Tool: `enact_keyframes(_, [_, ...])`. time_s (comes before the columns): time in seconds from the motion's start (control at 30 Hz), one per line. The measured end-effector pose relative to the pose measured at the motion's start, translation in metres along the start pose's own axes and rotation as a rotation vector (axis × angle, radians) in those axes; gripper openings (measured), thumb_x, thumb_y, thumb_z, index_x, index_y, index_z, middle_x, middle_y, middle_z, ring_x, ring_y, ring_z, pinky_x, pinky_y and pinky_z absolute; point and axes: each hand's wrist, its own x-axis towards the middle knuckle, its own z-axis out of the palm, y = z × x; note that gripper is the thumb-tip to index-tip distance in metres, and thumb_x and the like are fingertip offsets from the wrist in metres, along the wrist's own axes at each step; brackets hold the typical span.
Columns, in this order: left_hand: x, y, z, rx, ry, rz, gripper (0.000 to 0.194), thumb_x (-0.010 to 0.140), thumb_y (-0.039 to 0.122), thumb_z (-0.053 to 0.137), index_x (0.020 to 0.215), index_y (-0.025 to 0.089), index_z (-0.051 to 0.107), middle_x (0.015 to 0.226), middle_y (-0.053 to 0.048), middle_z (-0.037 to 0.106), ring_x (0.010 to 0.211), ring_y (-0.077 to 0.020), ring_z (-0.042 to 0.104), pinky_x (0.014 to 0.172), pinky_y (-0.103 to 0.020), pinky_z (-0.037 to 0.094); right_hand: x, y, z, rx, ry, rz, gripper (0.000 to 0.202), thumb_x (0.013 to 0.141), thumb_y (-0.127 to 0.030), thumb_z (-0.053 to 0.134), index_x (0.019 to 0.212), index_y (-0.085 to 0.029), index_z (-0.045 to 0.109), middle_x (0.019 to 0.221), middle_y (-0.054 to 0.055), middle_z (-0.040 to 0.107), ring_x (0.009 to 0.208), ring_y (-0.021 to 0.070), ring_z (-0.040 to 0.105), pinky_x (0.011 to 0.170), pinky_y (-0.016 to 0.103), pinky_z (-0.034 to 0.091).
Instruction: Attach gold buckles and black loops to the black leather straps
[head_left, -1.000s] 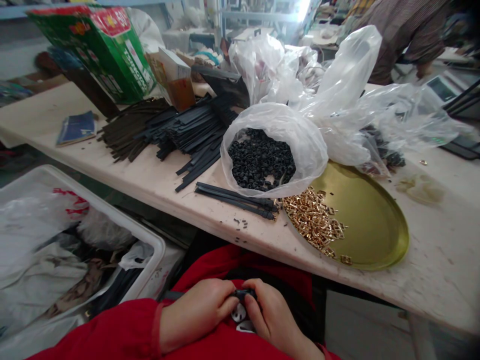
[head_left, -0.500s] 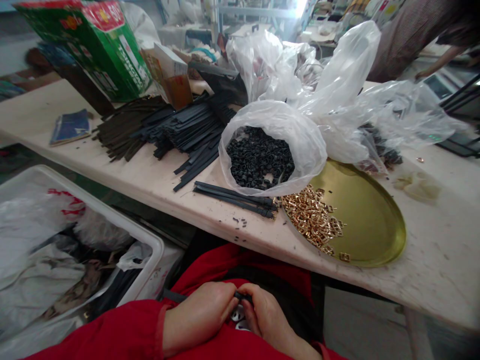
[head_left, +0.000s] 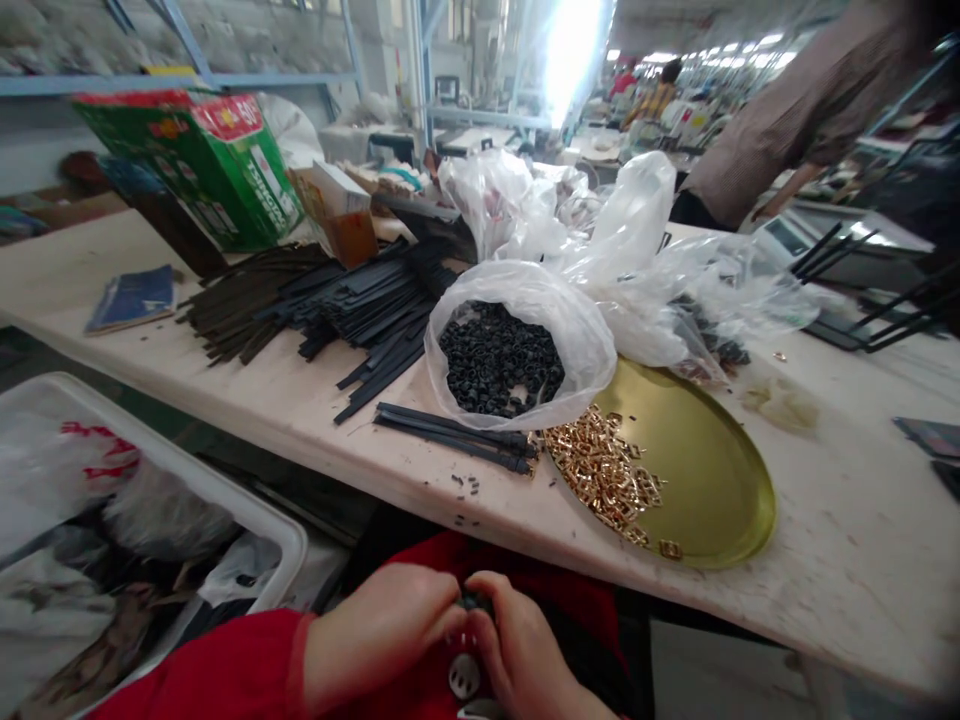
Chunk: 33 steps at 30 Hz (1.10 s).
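Observation:
Low in front of my red top, my left hand (head_left: 394,620) and my right hand (head_left: 525,645) meet fingertip to fingertip. Both are closed on the end of a black strap (head_left: 472,602); only a small dark piece shows between the fingers, and the rest is hidden. On the table edge ahead lie a few black straps (head_left: 450,435) with gold pieces at their right ends. Right of them, small gold buckles (head_left: 600,470) are heaped on a round gold tray (head_left: 697,480). An open plastic bag (head_left: 585,345) holds many small black loops (head_left: 499,365).
More black strips (head_left: 375,300) and brown strips (head_left: 247,300) lie fanned at the back left, near a green box (head_left: 225,180) and a blue booklet (head_left: 135,298). A white bin (head_left: 289,545) stands lower left. Another person (head_left: 780,120) leans in at the right.
The view has tilted up, so the table contents sit lower in the picture. Both hands stay together at the strap, with the fingers slightly shifted.

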Motion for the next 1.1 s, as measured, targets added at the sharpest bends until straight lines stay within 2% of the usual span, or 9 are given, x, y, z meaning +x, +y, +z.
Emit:
enact_keyframes(0.17, [0.048, -0.031, -0.054, 0.218, 0.463, 0.015, 0.027, 0.091, 0.027, 0.038, 0.079, 0.016, 0.06, 0.077, -0.005, 0.064, 0.073, -0.019, 0.059, 0.067, -0.028, 0.038, 0.075, 0.027, -0.038, -0.404, 0.275, -0.069, 0.023, 0.09, -0.031, 0.037, 0.088, -0.017, 0.055, 0.08, 0.008, 0.065, 0.074, 0.0212, 0.06, 0.068, 0.034, 0.047])
enact_keyframes(0.27, [0.089, -0.042, -0.057, 0.279, 0.588, 0.085, 0.021, 0.09, 0.026, 0.043, 0.083, 0.016, 0.061, 0.08, -0.006, 0.063, 0.08, -0.0198, 0.057, 0.074, -0.032, 0.038, 0.107, 0.047, -0.048, -0.661, 0.353, -0.124, 0.025, 0.09, -0.034, 0.04, 0.095, -0.017, 0.058, 0.092, 0.012, 0.064, 0.087, 0.0262, 0.057, 0.078, 0.042, 0.043])
enact_keyframes(0.4, [0.121, -0.052, -0.05, 0.334, 0.638, 0.12, 0.017, 0.089, 0.03, 0.048, 0.087, 0.02, 0.061, 0.091, -0.004, 0.062, 0.092, -0.0192, 0.054, 0.081, -0.032, 0.037, 0.118, 0.072, -0.042, -0.844, 0.357, -0.222, 0.034, 0.091, -0.036, 0.035, 0.104, -0.015, 0.058, 0.104, 0.014, 0.063, 0.095, 0.0296, 0.055, 0.082, 0.045, 0.039])
enact_keyframes(0.47, [0.119, -0.063, -0.059, 0.346, 0.665, 0.079, 0.017, 0.088, 0.033, 0.048, 0.086, 0.021, 0.061, 0.092, -0.002, 0.062, 0.093, -0.0178, 0.054, 0.083, -0.031, 0.036, 0.116, 0.08, -0.039, -0.866, 0.366, -0.279, 0.036, 0.091, -0.038, 0.034, 0.103, -0.015, 0.059, 0.102, 0.013, 0.064, 0.093, 0.029, 0.056, 0.082, 0.043, 0.038])
enact_keyframes(0.57, [0.108, -0.096, -0.094, 0.355, 0.734, -0.111, 0.022, 0.092, 0.027, 0.04, 0.088, 0.019, 0.06, 0.09, -0.005, 0.06, 0.089, -0.0177, 0.054, 0.082, -0.031, 0.037, 0.115, 0.085, -0.037, -0.871, 0.405, -0.338, 0.037, 0.089, -0.042, 0.037, 0.102, -0.016, 0.059, 0.098, 0.011, 0.066, 0.089, 0.0274, 0.058, 0.081, 0.041, 0.038])
enact_keyframes(0.67, [0.105, -0.132, -0.132, 0.36, 0.779, -0.299, 0.02, 0.089, 0.019, 0.04, 0.088, 0.011, 0.058, 0.088, -0.012, 0.059, 0.085, -0.0223, 0.056, 0.076, -0.034, 0.04, 0.119, 0.081, -0.039, -0.862, 0.426, -0.396, 0.034, 0.089, -0.04, 0.038, 0.102, -0.017, 0.059, 0.096, 0.01, 0.067, 0.087, 0.0258, 0.059, 0.081, 0.04, 0.038])
enact_keyframes(0.77, [0.115, -0.151, -0.15, 0.352, 0.802, -0.41, 0.015, 0.085, 0.016, 0.046, 0.087, 0.007, 0.058, 0.088, -0.017, 0.059, 0.084, -0.0259, 0.058, 0.073, -0.035, 0.042, 0.121, 0.073, -0.042, -0.848, 0.437, -0.435, 0.032, 0.088, -0.038, 0.04, 0.101, -0.015, 0.059, 0.094, 0.011, 0.068, 0.085, 0.0255, 0.059, 0.08, 0.039, 0.038])
enact_keyframes(0.93, [0.115, -0.145, -0.154, 0.294, 0.854, -0.462, 0.016, 0.083, 0.015, 0.043, 0.087, 0.007, 0.056, 0.088, -0.017, 0.06, 0.086, -0.0257, 0.059, 0.075, -0.034, 0.042, 0.112, 0.058, -0.053, -0.802, 0.461, -0.435, 0.028, 0.086, -0.035, 0.046, 0.104, -0.017, 0.058, 0.096, 0.01, 0.067, 0.087, 0.0258, 0.06, 0.081, 0.039, 0.039])
enact_keyframes(1.1, [0.064, -0.119, -0.148, 0.17, 0.896, -0.411, 0.022, 0.086, 0.021, 0.034, 0.099, 0.011, 0.05, 0.084, -0.01, 0.062, 0.079, -0.0211, 0.061, 0.072, -0.03, 0.045, 0.099, 0.039, -0.053, -0.475, 0.423, -0.28, 0.024, 0.085, -0.03, 0.048, 0.105, -0.022, 0.057, 0.093, 0.008, 0.067, 0.085, 0.0232, 0.061, 0.075, 0.036, 0.046])
